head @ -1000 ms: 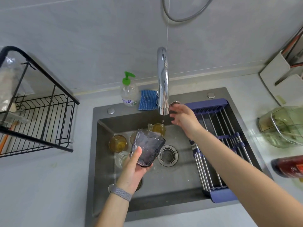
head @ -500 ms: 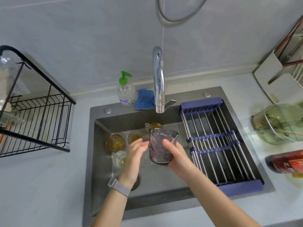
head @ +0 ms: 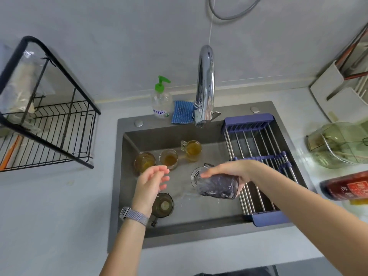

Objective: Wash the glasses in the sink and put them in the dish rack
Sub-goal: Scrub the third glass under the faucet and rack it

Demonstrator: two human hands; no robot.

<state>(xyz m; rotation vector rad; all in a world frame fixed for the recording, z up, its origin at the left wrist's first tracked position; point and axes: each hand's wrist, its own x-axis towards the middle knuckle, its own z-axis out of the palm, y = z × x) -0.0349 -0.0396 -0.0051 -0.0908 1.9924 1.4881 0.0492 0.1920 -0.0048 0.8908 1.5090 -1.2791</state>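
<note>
My right hand [head: 233,171] grips a purple-grey textured glass [head: 218,187], tipped on its side over the sink [head: 179,233] with its mouth toward the drain [head: 195,175]; water spills from it. My left hand [head: 152,181], fingers relaxed and holding nothing, hovers left of the glass above the basin. Three glasses with amber liquid stand at the back of the basin: one at the left [head: 145,161], one in the middle [head: 168,158] and a handled one [head: 191,149]. A dark glass [head: 163,205] sits by my left wrist. The blue roll-up dish rack [head: 256,144] spans the sink's right side.
The chrome tap [head: 205,86] arches over the basin; a soap bottle [head: 161,98] and a blue cloth [head: 182,115] stand behind it. A black wire rack [head: 49,124] is on the left counter. A green lidded container [head: 342,145] and a red bottle [head: 347,186] lie at the right.
The glass passed from my left hand to my right, which came down from the tap. It was upright half a second ago; now it is tipped and pouring. My left hand has let go.
</note>
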